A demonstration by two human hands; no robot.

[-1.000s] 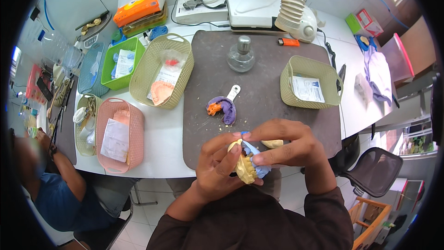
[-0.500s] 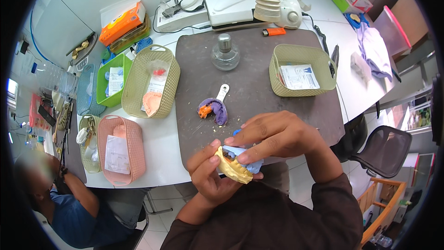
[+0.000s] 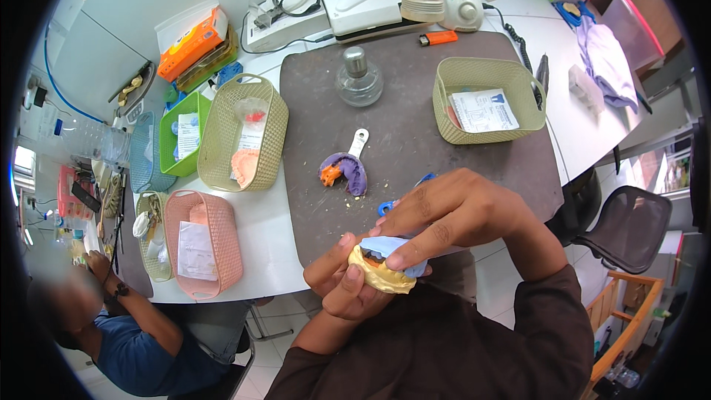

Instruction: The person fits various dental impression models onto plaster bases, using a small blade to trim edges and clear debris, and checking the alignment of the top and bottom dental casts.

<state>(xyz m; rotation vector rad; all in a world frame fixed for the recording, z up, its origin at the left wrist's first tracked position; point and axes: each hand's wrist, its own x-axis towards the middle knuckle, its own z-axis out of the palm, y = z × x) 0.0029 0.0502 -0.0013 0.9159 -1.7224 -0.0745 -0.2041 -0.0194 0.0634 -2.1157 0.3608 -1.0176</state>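
Note:
My left hand (image 3: 339,283) grips a yellow plaster dental cast (image 3: 387,280) from its left side and below. Against the top of the cast sits a light-blue moulded piece (image 3: 417,249), pressed there by the fingers of my right hand (image 3: 453,216). A dark strip and some orange show in the gap between the two. On the mat beyond my hands lies a dental impression tray (image 3: 358,142) with a white handle, filled with purple and orange material. A bright blue object (image 3: 385,208), partly hidden by my right hand, rests on the mat.
On the dark mat (image 3: 311,215), crumbs lie scattered near a glass spirit burner (image 3: 359,85), an orange lighter (image 3: 438,38) and an olive basket (image 3: 490,137). Several baskets, including a pink one (image 3: 204,252), line the left. A co-worker (image 3: 159,348) sits at far left.
The yellow cast and light-blue piece have turned slightly in my hands, showing more of the dark strip. My right hand has shifted a little, uncovering more of the bright blue object.

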